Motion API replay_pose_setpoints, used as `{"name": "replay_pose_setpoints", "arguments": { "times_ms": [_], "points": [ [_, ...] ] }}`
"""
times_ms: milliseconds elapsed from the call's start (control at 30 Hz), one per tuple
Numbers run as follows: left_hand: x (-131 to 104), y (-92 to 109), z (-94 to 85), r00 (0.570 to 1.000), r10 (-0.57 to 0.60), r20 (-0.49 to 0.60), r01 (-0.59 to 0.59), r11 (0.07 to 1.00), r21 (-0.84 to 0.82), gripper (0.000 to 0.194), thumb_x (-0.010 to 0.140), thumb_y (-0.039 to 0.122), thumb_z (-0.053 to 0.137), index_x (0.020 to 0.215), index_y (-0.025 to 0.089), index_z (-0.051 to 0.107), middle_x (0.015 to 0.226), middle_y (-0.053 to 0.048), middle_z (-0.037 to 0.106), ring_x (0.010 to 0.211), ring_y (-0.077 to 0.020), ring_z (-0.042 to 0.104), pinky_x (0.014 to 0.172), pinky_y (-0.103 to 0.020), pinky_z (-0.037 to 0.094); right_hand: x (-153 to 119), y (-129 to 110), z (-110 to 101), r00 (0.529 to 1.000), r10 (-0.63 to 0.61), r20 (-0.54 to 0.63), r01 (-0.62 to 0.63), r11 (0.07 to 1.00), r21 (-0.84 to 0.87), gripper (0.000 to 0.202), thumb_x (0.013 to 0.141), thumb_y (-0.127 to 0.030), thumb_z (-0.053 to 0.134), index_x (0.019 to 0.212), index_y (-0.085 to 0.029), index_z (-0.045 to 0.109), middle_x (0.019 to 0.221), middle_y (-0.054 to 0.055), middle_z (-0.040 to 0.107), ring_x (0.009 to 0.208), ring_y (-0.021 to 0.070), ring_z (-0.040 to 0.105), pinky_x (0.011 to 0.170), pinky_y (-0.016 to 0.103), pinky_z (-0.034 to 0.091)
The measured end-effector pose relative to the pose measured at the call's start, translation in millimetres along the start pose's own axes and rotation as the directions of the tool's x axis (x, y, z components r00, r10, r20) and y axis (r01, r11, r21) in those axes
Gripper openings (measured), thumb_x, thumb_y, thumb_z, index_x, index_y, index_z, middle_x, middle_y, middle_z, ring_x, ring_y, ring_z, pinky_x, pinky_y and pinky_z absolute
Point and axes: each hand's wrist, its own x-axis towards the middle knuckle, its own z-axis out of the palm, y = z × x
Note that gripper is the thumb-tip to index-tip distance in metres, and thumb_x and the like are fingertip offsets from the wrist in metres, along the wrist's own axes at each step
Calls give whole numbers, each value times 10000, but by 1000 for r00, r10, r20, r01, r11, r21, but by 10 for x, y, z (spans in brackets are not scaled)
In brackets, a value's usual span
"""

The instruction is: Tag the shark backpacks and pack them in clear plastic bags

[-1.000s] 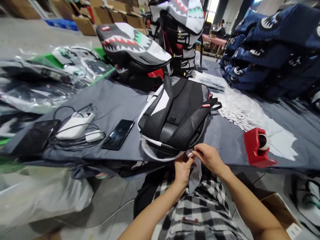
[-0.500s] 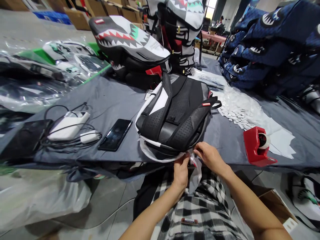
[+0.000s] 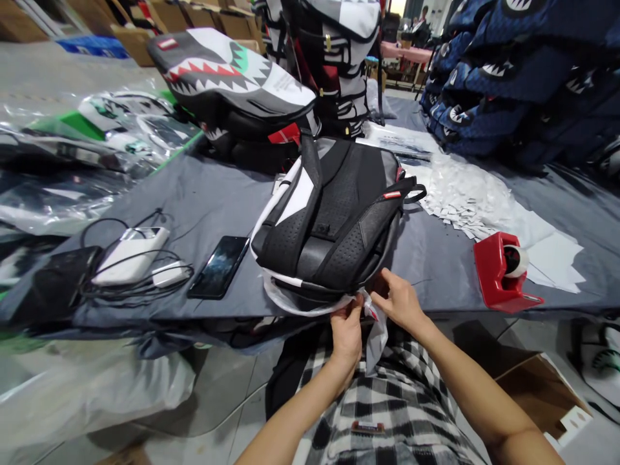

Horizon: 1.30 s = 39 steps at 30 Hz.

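L hand [image 3: 346,330] pinches limp whitish strip [image 3: 376,343] by rounded blk backpack [image 3: 341,187] w/ perf. straps [image 3: 345,255]; R hand [image 3: 401,302] curled, grip unclear.

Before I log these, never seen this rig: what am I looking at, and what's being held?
No machine here: two bare hands, viewed by a camera worn on the person's head, facing forward and down.

A black-and-white backpack lies straps-up on a grey cloth-covered table. The left hand pinches a pale strip at the bag's near edge. The right hand is beside it, at the near right corner; its exact hold is unclear.

Left of the bag: a phone and a white box with cables. Right: a red tape dispenser. Blue bags are stacked behind.
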Motion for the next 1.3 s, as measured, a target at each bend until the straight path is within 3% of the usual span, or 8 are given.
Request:
{"name": "replay_pose_setpoints", "arguments": {
  "times_ms": [400,533,633,700,733,900,1067,1300],
  "points": [
    [-73,30,-94,993,-111,43,112,993,-26,490,688,510,820,1052,204,703,1095,-66,740,1062,-218,675,990,-366,499,195,-63,-20,809,-32,587,-281,856,434,609,851,-711,512,563,-174,518,465,-36,462,442,73,368,467,216,302],
    [-312,265,-428,946,107,305,-247,849,467,285,937,382,604,1135,199,697,1113,-97,737,1043,-216,690,943,-364,537,246,44,-90,779,-13,627,-338,833,438,623,792,-753,557,671,-144,600,469,-61,423,436,66,323,441,212,253],
    [-387,398,-675,567,431,702,-822,239,516,270,954,175,538,1176,193,690,1117,-87,746,1084,-210,675,1033,-376,490,239,129,-165,772,19,635,-329,867,374,634,795,-750,560,727,-125,643,482,-65,407,443,67,320,438,211,244],
    [-336,435,-740,276,400,874,-919,-157,362,383,947,96,464,1284,145,640,1235,-100,715,1224,-218,613,1160,-396,371,188,140,-224,842,39,538,-246,916,318,603,802,-720,584,730,-126,653,499,-58,421,458,75,352,445,212,264],
    [-289,440,-744,219,349,911,-904,-280,325,419,945,82,438,1324,118,611,1296,-109,686,1280,-219,577,1200,-401,311,136,126,-251,903,49,426,-185,940,286,572,811,-692,599,752,-127,667,505,-55,433,464,80,373,450,215,282],
    [-76,430,-712,262,263,929,-805,-472,361,477,962,101,407,1422,124,529,1412,-113,603,1363,-184,512,1261,-400,171,-352,-76,-220,974,-74,-213,94,992,85,304,974,-407,536,954,-169,725,601,0,618,486,109,523,520,232,450],
    [-15,374,-828,236,301,924,-820,-448,355,453,963,114,457,1409,114,536,1340,-130,656,1335,-192,545,1253,-387,162,-629,-189,142,860,-482,-171,480,876,-52,277,980,-167,500,1192,-164,679,943,100,748,822,170,720,765,268,603],
    [78,239,-894,176,475,862,-834,-394,387,412,951,109,500,1360,120,551,1115,-141,748,1076,-211,684,1034,-355,459,-482,-49,443,834,-532,-147,492,838,-236,522,966,-92,426,1480,-171,476,1220,161,675,1078,214,692,867,302,619]
  ]
}}
